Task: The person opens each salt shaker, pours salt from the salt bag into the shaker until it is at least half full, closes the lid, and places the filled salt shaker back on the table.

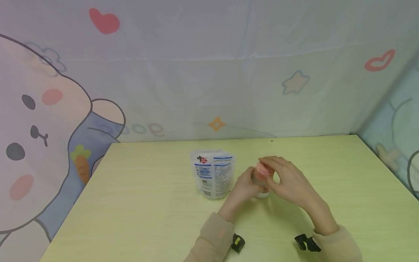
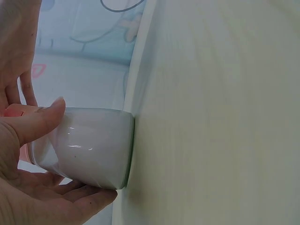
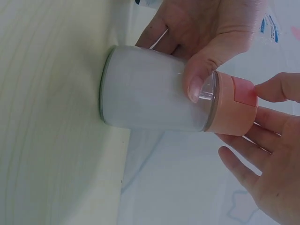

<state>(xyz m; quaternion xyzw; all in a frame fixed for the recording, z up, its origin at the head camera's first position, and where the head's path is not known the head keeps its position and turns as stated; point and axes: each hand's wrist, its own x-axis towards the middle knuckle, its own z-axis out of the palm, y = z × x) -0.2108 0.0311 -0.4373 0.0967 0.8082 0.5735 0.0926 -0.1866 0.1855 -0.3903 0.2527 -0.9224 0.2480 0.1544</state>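
Note:
A clear glass jar [image 3: 145,89] filled with something white stands upright on the table, a pink cap [image 3: 229,117] on its top. My left hand [image 1: 243,186] grips the jar's body, the thumb on one side and fingers round the other, as the left wrist view shows. From the right, my right hand [image 1: 292,182] pinches the cap between thumb and fingers. The cap has a redder tab on its side, by the right thumb. To the left of the hands stands a white and clear plastic pouch [image 1: 214,174] with blue print and a barcode; no hand touches it.
The pale yellow-green table [image 1: 137,207] runs back to a hanging cloth [image 1: 196,83] printed with a cartoon bear, hearts and stars. Another printed cloth [image 1: 402,120] borders the right side. Black straps [image 1: 238,243] are at both wrists.

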